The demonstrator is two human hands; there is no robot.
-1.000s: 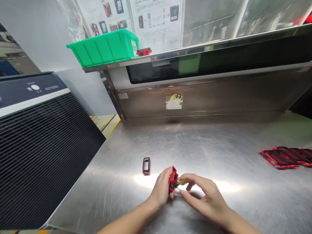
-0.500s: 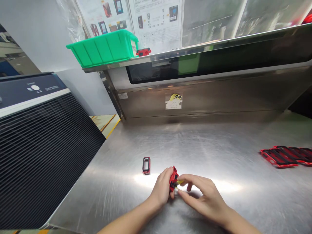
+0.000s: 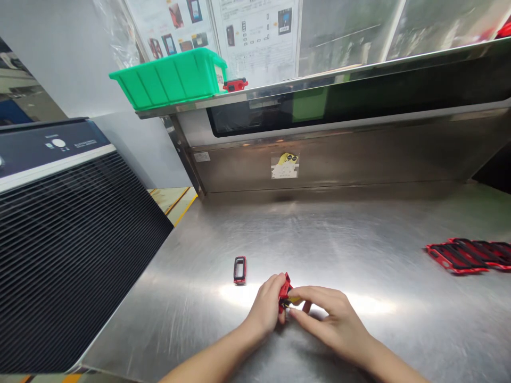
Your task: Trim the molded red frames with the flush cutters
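Observation:
My left hand [image 3: 264, 307] is closed around a small red and black plastic housing [image 3: 286, 287], which is tilted up just above the steel table. Thumb and forefinger of my right hand [image 3: 337, 318] pinch a small yellow piece [image 3: 294, 300] against the dark inner side of this housing. The fingers partly hide the piece, so I cannot tell whether it is seated in the housing. A red frame with a black rim [image 3: 244, 270] lies on the table, beyond my left hand.
Several red and black frames [image 3: 457, 258] lie overlapping at the right of the steel table [image 3: 179, 308]. A green bin [image 3: 167, 80] and another red part [image 3: 235, 84] stand on the raised shelf. At left is a black ribbed machine [image 3: 72, 255].
My right thumb and forefinger have shifted slightly left, closer in against the housing with the yellow piece. My left hand keeps its hold, and the frames on the table have not moved.

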